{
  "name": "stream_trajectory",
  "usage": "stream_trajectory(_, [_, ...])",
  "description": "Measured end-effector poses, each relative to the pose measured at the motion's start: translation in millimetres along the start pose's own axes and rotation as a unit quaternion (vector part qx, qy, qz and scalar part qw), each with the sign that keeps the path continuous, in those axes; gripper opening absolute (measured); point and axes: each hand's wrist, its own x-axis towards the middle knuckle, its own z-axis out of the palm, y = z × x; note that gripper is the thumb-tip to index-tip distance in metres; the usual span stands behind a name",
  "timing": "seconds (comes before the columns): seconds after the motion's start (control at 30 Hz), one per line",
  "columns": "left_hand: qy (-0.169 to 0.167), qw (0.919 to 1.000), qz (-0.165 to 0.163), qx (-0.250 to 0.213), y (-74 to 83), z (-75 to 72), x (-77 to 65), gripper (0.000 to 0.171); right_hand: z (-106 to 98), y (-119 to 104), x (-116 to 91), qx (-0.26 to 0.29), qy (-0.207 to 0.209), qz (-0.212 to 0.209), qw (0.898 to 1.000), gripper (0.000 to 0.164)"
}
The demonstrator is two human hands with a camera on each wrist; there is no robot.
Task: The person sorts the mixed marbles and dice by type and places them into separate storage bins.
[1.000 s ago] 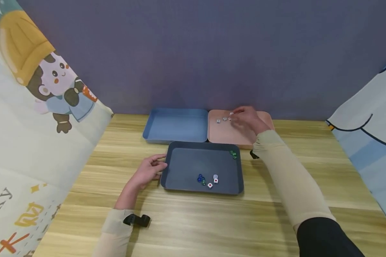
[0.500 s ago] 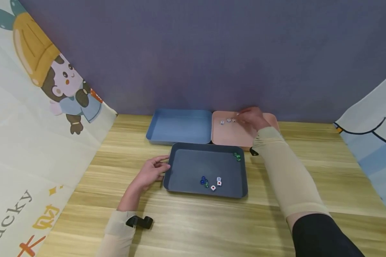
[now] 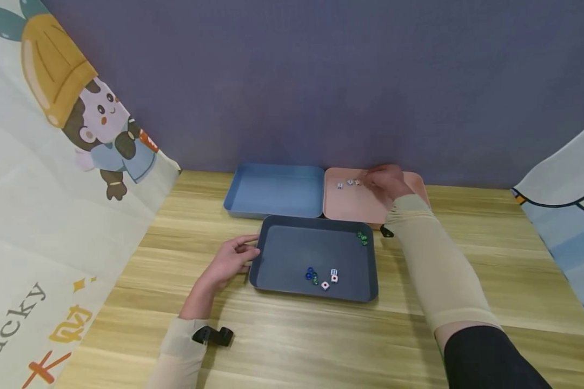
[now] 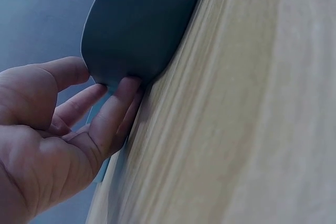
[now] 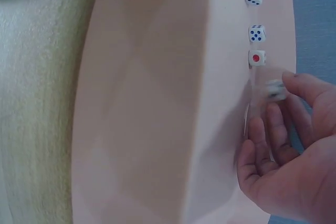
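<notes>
My right hand [image 3: 386, 179] is over the pink tray [image 3: 355, 202] at the back right. In the right wrist view, a blurred white die [image 5: 274, 91] sits between its thumb and fingertips. Several other white dice form a row beside it, including one with a red dot [image 5: 256, 58] and one with blue dots [image 5: 256, 33]. My left hand [image 3: 229, 261] touches the left end of the dark grey tray [image 3: 292, 246]. In the left wrist view, its thumb meets the rim and its relaxed fingers rest against the outer wall.
In the grey tray lie white dice [image 3: 334, 279], small blue pieces [image 3: 309, 274] and green pieces [image 3: 363, 239], too small to identify. A blue tray [image 3: 274, 192] adjoins the pink one. Behind stands a dark wall panel [image 3: 292, 81]; the wooden table [image 3: 272, 340] extends in front.
The view has shifted slightly. My right hand stays over the pink tray, and the die at its fingertips, visible earlier in the head view, is hidden there now. The left hand stays at the grey tray.
</notes>
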Motion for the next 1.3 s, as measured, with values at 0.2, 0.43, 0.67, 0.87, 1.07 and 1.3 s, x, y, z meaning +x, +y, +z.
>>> stream_trajectory(0.2, [-0.007,1.0,0.003,0.005,3.8,3.6,1.6,0.047,-4,-3,-2,-0.036,0.021,0.01,0.999,0.02])
stream_trajectory(0.43, [-0.019,0.9998,-0.002,0.009,5.6,3.8,4.1,0.047,-11,-8,-6,-0.057,0.026,0.023,0.998,0.011])
stream_trajectory(0.67, [-0.025,0.9997,0.001,0.005,7.5,1.5,8.3,0.047,-11,-23,-3,-0.105,0.031,0.014,0.994,0.026])
stream_trajectory(0.87, [-0.035,0.9994,0.004,0.009,5.3,-0.1,10.9,0.049,-4,-40,-15,-0.148,0.017,0.0,0.989,0.037])
stream_trajectory(1.07, [-0.014,0.9997,-0.002,0.018,1.6,-5.9,10.4,0.048,4,-52,-34,-0.18,-0.02,-0.033,0.983,0.032])
stream_trajectory(1.3, [-0.017,0.9997,-0.001,0.02,2.4,-8.1,13.0,0.048,8,-63,-68,-0.208,-0.051,-0.075,0.974,0.028])
